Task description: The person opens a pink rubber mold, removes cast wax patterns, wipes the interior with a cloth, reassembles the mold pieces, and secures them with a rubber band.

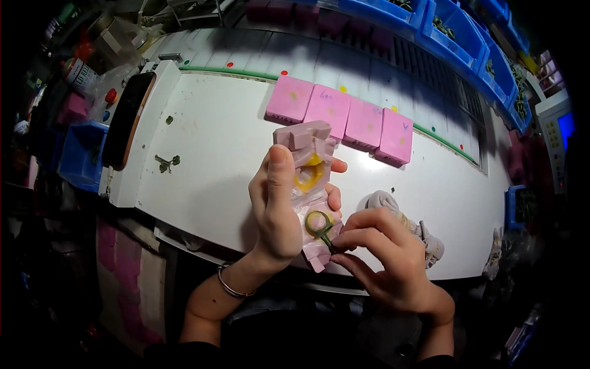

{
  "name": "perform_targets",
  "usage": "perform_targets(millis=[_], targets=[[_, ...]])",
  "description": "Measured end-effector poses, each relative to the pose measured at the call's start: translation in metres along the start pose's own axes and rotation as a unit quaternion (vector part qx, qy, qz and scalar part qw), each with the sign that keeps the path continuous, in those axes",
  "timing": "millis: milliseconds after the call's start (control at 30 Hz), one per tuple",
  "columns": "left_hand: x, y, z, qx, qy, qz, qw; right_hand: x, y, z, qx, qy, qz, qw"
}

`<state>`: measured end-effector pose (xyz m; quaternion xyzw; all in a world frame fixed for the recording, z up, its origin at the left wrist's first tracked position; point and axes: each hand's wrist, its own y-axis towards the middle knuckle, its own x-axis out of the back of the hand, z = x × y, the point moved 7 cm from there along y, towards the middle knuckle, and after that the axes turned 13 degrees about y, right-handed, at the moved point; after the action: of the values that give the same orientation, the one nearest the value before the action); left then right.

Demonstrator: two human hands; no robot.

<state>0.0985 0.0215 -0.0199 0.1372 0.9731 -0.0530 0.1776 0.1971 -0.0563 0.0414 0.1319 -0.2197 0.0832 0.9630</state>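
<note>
My left hand (276, 215) is wrapped round a pink rubber mould (302, 140), bent open lengthwise, thumb on the near side and fingertips showing behind. Yellow staining marks the ring-shaped hollow in its upper half. Against the lower half lies a dark green wax ring (319, 225) with a stem pointing down to the right. With thumb and fingers my right hand (387, 258) pinches that stem at the mould's lower edge. Whether the ring is still seated in the hollow I cannot tell.
Several pink mould blocks (364, 125) stand in a row at the table's back. Left lie a green wax piece (166, 163) and a phone (128, 121) on a ledge. A bundled whitish cloth (430, 243) sits beyond my right hand. Blue bins (455, 37) hold green pieces.
</note>
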Motion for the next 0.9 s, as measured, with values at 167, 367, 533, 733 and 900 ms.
perform_targets(millis=[167, 367, 533, 733, 900], targets=[[-0.003, -0.001, -0.002, -0.053, 0.036, 0.021, 0.998, -0.004, -0.004, -0.001, 0.017, -0.045, -0.033, 0.998], [-0.009, -0.002, -0.006, -0.102, 0.056, 0.017, 0.993, -0.007, -0.008, 0.005, 0.104, -0.159, -0.056, 0.98], [-0.007, -0.003, -0.008, -0.138, 0.062, -0.007, 0.989, -0.01, -0.012, -0.002, 0.065, -0.169, -0.06, 0.982], [-0.016, -0.008, -0.025, -0.23, 0.191, 0.017, 0.954, 0.007, -0.009, 0.001, 0.06, -0.106, -0.087, 0.989], [-0.019, -0.008, -0.025, -0.292, 0.193, 0.01, 0.937, 0.015, -0.012, 0.002, 0.047, -0.075, -0.122, 0.989]])
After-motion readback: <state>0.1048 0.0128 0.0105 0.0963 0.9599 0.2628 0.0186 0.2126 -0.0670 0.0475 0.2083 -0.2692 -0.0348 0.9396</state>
